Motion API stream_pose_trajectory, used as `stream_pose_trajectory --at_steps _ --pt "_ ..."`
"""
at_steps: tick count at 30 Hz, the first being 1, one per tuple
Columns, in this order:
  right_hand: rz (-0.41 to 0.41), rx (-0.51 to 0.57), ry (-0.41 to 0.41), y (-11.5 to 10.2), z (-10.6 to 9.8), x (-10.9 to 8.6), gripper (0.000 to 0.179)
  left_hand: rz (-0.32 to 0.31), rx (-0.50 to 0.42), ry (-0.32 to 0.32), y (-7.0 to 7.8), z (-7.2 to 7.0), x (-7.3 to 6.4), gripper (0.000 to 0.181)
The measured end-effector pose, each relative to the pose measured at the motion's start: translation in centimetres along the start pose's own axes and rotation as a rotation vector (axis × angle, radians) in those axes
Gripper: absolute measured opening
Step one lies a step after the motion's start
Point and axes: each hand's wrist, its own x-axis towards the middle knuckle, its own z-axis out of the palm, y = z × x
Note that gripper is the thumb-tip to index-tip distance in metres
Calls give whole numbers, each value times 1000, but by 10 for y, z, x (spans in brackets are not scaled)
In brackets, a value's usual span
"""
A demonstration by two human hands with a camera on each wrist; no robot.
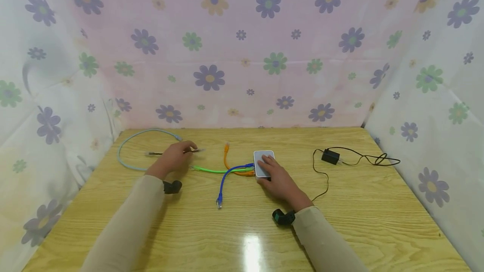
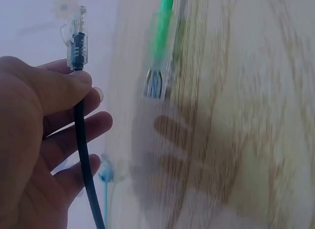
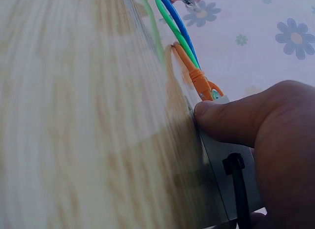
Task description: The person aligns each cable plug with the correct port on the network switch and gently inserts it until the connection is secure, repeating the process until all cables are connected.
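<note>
Near the back left of the table, my left hand [image 1: 174, 157] pinches a black network cable [image 2: 82, 140] between thumb and fingers, just behind its clear plug. The cable is off the tabletop. My right hand [image 1: 279, 180] holds a small white and grey network switch [image 1: 259, 159], fingers over its top and thumb against its near side. Blue [image 1: 224, 179], green [image 1: 211, 171] and orange [image 1: 226, 156] network cables run into the switch's left side. A black power lead [image 3: 239, 189] is plugged into the side by my thumb.
A light blue network cable [image 1: 130, 136] curves in a loop on the back left of the table. To the right lies a black power adapter [image 1: 330, 157] with its thin cord. Flowered cloth [image 1: 242, 53] hangs behind and at both sides of the table.
</note>
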Motion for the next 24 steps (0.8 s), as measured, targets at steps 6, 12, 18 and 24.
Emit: stream_pose_trajectory --at_steps 6,12,18,24 --pt "5 2 -5 0 -1 0 60 7 -13 -7 8 4 4 26" --pt "4 -1 -5 -1 0 0 60 23 -15 -19 19 8 5 25" --pt "-3 -8 -6 -1 0 0 61 57 -12 -23 26 13 7 24" --pt "-3 -7 -5 -1 -1 0 61 81 -23 -27 34 18 9 23"
